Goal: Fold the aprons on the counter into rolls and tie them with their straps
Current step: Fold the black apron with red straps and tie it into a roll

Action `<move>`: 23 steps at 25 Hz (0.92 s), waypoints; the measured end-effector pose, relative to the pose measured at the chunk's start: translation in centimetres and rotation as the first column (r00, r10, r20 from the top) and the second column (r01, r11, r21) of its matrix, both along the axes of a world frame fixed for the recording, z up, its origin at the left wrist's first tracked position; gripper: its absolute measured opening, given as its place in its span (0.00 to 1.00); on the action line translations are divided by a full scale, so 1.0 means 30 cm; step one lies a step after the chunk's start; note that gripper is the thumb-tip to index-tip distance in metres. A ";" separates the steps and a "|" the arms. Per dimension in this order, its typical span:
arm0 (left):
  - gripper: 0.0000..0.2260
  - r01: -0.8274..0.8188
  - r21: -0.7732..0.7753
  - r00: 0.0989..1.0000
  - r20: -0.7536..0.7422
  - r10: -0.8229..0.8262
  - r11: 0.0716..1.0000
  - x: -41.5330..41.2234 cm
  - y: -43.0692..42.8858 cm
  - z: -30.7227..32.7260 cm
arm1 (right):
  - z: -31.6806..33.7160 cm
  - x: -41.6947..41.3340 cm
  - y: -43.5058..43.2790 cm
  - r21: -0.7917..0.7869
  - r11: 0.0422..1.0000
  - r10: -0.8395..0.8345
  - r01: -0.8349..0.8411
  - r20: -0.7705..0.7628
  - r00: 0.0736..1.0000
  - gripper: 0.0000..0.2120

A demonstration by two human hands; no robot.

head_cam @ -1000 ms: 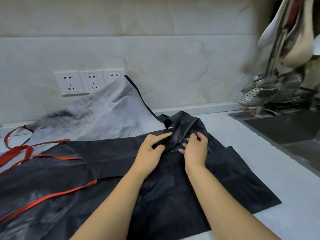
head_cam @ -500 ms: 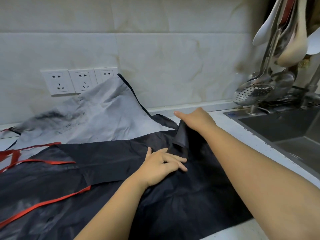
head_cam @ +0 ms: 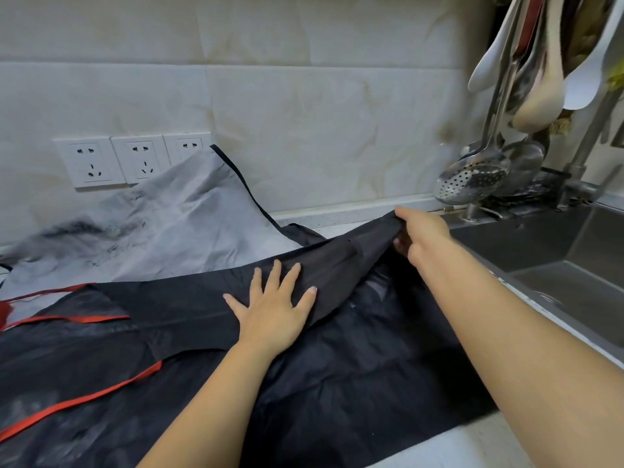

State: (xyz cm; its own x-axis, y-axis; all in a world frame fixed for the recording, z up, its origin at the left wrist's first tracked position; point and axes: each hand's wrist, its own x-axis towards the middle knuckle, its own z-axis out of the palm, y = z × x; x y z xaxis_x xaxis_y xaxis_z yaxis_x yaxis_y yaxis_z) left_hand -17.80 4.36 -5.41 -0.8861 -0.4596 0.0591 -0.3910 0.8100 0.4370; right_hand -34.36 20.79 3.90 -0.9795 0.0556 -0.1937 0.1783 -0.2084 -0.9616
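A black apron lies spread over the counter in front of me. My left hand presses flat on it with fingers spread, near its middle. My right hand grips the apron's far right end and holds it pulled taut a little above the counter, close to the sink. Under the black apron lies a dark apron with red trim and red straps at the left. A pale grey apron with a dark edge leans against the wall behind.
A steel sink sits at the right, its rim beside my right arm. Ladles and a slotted skimmer hang above it. Wall sockets are at the back left. Bare white counter shows at the front right.
My right hand has drawn the bunched end of the black apron out to the right and stretched it. My left hand has spread flat on the cloth.
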 end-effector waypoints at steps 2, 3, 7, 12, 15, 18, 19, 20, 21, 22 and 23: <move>0.31 -0.042 -0.035 0.999 0.025 0.043 0.999 0.007 0.006 0.002 | -0.008 -0.005 0.031 -0.081 0.986 0.152 -0.144 0.103 0.983 0.08; 0.32 -0.064 -0.076 0.997 0.031 0.066 0.995 0.011 0.011 0.005 | -0.017 -0.013 0.045 -0.028 0.975 0.223 -0.222 0.134 0.965 0.08; 0.33 -0.036 -0.259 0.999 0.002 0.038 0.965 0.006 0.044 0.017 | -0.013 -0.013 0.059 0.361 0.848 0.348 -0.387 0.171 0.922 0.11; 0.35 -0.028 -0.112 0.995 0.093 0.038 0.993 0.002 0.047 0.006 | -0.028 -0.038 0.046 0.289 0.911 0.297 -0.294 0.034 0.954 0.12; 0.38 -0.071 -0.055 0.984 0.160 0.079 0.996 0.005 0.049 0.009 | -0.075 -0.035 0.024 0.175 0.980 0.113 -0.095 -0.097 0.989 0.13; 0.38 -0.111 -0.051 0.975 0.187 0.119 0.993 0.007 0.050 0.012 | -0.126 -0.025 0.020 0.222 0.971 0.114 -0.089 -0.100 0.988 0.13; 0.38 -0.118 -0.055 0.976 0.177 0.126 0.991 0.007 0.051 0.016 | -0.130 -0.022 0.029 0.295 0.946 0.161 -0.132 -0.076 0.984 0.14; 0.38 -0.119 -0.068 0.979 0.155 0.128 0.991 0.005 0.053 0.021 | -0.124 -0.018 0.043 0.380 0.903 0.226 -0.200 -0.026 0.974 0.15; 0.37 -0.110 -0.097 0.985 0.124 0.122 0.989 0.002 0.057 0.027 | -0.114 -0.018 0.059 0.457 0.842 0.303 -0.288 0.041 0.952 0.14; 0.37 -0.092 -0.135 0.990 0.093 0.105 0.987 -0.001 0.064 0.031 | -0.106 -0.020 0.076 0.516 0.776 0.368 -0.362 0.094 0.925 0.13; 0.36 -0.068 -0.171 0.994 0.071 0.081 0.983 -0.005 0.070 0.033 | -0.101 -0.028 0.090 0.577 0.723 0.398 -0.380 0.102 0.912 0.15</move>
